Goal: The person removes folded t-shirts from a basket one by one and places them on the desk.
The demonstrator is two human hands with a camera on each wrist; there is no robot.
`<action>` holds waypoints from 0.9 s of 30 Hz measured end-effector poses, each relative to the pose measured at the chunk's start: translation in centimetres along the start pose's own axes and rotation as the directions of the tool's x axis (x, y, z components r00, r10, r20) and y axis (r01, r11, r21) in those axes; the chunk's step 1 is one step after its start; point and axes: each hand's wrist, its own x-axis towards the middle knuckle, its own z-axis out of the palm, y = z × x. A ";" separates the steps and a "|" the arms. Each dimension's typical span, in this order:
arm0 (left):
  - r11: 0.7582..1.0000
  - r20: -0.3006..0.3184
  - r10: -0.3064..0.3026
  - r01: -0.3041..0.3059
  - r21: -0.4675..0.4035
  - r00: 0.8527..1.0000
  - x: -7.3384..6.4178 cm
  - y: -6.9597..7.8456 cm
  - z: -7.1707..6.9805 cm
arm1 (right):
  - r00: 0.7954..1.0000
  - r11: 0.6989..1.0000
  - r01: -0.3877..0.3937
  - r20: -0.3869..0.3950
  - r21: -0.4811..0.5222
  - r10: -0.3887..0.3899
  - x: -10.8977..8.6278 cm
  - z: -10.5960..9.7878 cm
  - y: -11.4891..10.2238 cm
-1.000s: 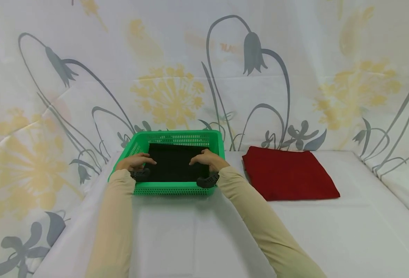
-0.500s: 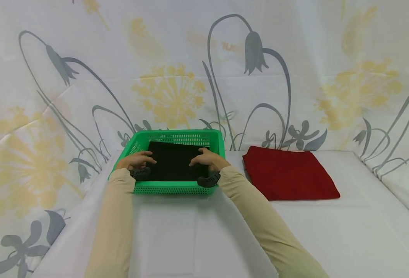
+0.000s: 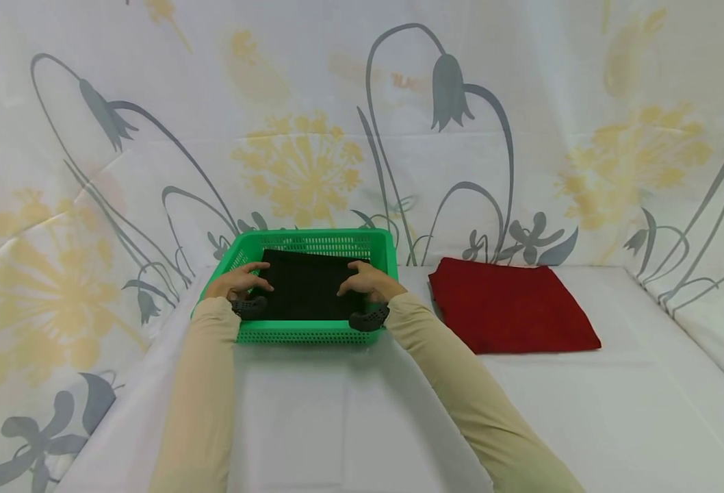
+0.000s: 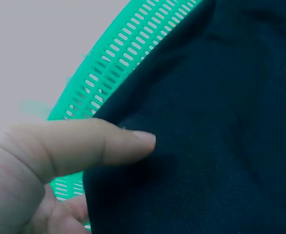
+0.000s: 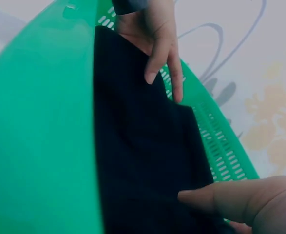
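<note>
A folded black cloth (image 3: pixel 306 287) lies inside a green plastic basket (image 3: pixel 306 333). My left hand (image 3: pixel 234 282) holds the cloth's left edge, thumb on top and other fingers partly hidden past the edge. In the left wrist view, the left thumb (image 4: pixel 104 144) reaches over the dark fabric (image 4: pixel 206 126). At the cloth's right edge, my right hand (image 3: pixel 374 283) holds it in the same way. The right wrist view shows the right thumb (image 5: pixel 220 197) on the cloth (image 5: pixel 138 131), with its other fingers mostly hidden.
To the right of the basket, a folded dark red cloth (image 3: pixel 512 308) lies on the white-covered table (image 3: pixel 300 411). A flower-patterned curtain (image 3: pixel 313 89) hangs behind and along both sides. The basket's perforated walls surround both hands.
The left hand's index finger has moved slightly up and away along the cloth's edge. Basket, black cloth and red cloth stay nearly in place.
</note>
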 end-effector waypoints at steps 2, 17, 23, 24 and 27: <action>0.999 -0.003 -0.004 0.004 0.034 1.000 0.0 0.0 -0.1 | 1.000 1.000 0.007 -0.002 0.003 -0.007 0.0 0.1 0.0; 0.996 -0.071 -0.035 0.041 0.085 0.997 -1.1 1.1 0.4 | 1.000 0.997 0.016 0.002 0.071 -0.016 -0.4 0.3 -0.9; 0.999 -0.066 -0.035 0.036 0.007 0.997 -1.2 1.3 0.5 | 1.000 0.998 0.020 -0.014 0.065 -0.019 -0.7 0.0 -1.2; 0.999 -0.066 -0.034 0.034 0.001 0.997 -1.2 1.3 0.5 | 1.000 0.997 0.025 -0.016 0.067 -0.024 -0.7 -0.1 -1.3; 0.999 -0.077 -0.031 0.029 -0.026 0.997 -1.2 1.4 0.3 | 0.999 0.997 0.042 -0.014 0.067 -0.042 -0.9 -0.4 -1.6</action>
